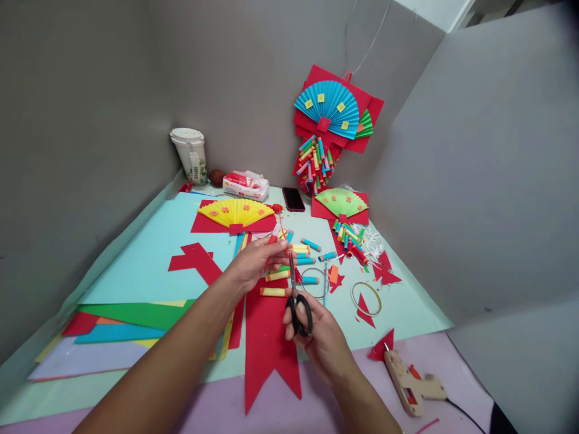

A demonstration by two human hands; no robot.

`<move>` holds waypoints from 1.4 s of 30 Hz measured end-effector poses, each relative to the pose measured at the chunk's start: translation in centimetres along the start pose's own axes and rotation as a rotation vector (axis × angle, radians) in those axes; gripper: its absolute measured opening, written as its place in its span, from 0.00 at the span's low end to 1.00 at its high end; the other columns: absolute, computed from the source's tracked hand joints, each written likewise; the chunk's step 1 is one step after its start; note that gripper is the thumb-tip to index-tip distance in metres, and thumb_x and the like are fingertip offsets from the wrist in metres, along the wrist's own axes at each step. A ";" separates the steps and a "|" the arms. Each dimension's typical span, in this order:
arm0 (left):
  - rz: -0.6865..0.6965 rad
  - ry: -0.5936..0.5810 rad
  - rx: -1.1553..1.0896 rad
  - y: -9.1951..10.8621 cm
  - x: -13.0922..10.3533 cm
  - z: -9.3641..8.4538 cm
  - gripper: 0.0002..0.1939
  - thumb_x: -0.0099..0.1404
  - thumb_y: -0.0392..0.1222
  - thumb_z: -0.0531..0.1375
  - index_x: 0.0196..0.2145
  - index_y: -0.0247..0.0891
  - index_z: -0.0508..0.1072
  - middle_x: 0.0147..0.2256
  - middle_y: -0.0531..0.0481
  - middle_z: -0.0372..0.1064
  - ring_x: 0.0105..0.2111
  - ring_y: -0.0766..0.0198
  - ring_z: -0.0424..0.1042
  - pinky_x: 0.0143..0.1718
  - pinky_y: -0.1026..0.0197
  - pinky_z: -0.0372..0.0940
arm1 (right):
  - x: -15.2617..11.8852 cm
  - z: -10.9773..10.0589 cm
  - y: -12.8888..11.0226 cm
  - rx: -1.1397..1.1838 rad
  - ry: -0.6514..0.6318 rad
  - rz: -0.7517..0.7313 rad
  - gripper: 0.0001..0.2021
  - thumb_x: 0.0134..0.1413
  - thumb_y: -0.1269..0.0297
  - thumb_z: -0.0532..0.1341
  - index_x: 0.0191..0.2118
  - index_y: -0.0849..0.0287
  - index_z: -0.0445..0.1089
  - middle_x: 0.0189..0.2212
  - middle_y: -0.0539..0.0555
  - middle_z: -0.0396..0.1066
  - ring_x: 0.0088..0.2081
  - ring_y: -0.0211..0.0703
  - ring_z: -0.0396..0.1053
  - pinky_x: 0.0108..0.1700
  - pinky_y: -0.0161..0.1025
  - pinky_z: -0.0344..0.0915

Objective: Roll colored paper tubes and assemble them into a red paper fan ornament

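Observation:
My right hand (319, 334) grips small black-handled scissors (293, 283), with the blades pointing away from me toward my left fingertips. My left hand (259, 260) is pinched on a thin red string (281, 226), which runs back to a small red spool (277, 208). The blade tips are close to the string and the left fingers; whether they touch it I cannot tell. Under and beside both hands lie several rolled paper tubes, such as a blue tube (310, 280) and a yellow tube (272, 292). Below them is a notched red paper banner (271, 349).
A yellow paper fan (237, 212) and a green paper fan (341, 202) lie behind. A glue gun (409, 380) with a cord is at the front right. Coloured paper sheets (131, 319) are stacked left. Tape rings (379, 304), a phone (294, 199) and a cup (190, 154) stand about.

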State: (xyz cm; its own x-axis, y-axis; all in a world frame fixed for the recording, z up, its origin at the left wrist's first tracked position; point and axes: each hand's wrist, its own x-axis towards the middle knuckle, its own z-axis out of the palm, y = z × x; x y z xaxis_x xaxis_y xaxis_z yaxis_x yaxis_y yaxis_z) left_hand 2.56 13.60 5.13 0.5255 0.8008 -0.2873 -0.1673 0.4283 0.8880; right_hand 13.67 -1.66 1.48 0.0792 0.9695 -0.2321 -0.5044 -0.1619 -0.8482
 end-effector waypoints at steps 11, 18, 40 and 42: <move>0.011 -0.003 -0.040 -0.1 0.3 -0.2 0.09 0.59 0.41 0.67 0.35 0.34 0.76 0.33 0.42 0.79 0.31 0.64 0.78 0.24 0.71 0.66 | 0.1 0.1 0.3 0.002 0.008 0.004 0.23 0.52 0.53 0.68 0.50 0.59 0.69 0.29 0.50 0.70 0.24 0.31 0.65 0.23 0.29 0.48; 0.028 -0.021 -0.041 -0.1 0.2 -0.3 0.08 0.61 0.41 0.66 0.33 0.32 0.76 0.31 0.43 0.78 0.30 0.64 0.78 0.24 0.72 0.67 | -0.5 -0.4 0.3 -0.090 0.003 -0.071 0.22 0.56 0.52 0.65 0.53 0.57 0.67 0.31 0.51 0.70 0.26 0.33 0.67 0.24 0.30 0.52; 0.031 -0.044 -0.054 0.7 -0.2 -0.2 0.08 0.63 0.39 0.64 0.29 0.33 0.74 0.23 0.52 0.70 0.20 0.74 0.66 0.20 0.74 0.61 | -5.3 0.6 -0.7 -1.516 -0.306 -0.054 0.09 0.50 0.78 0.60 0.35 0.56 0.73 0.36 0.55 0.75 0.35 0.45 0.69 0.34 0.37 0.58; 0.025 -0.050 -0.058 0.6 -0.1 -0.3 0.08 0.63 0.39 0.64 0.29 0.33 0.74 0.23 0.52 0.70 0.20 0.74 0.66 0.20 0.74 0.61 | -5.1 0.2 -0.6 -1.503 -0.309 -0.167 0.09 0.51 0.77 0.60 0.32 0.55 0.73 0.33 0.55 0.75 0.35 0.46 0.69 0.34 0.37 0.59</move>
State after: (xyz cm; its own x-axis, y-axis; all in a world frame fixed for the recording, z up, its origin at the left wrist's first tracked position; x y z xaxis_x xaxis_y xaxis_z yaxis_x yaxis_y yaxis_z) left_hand 2.14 13.88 5.60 0.5616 0.7900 -0.2457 -0.2280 0.4333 0.8719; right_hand 13.39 -6.46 3.25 -0.2261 0.9631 -0.1459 0.8092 0.1023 -0.5786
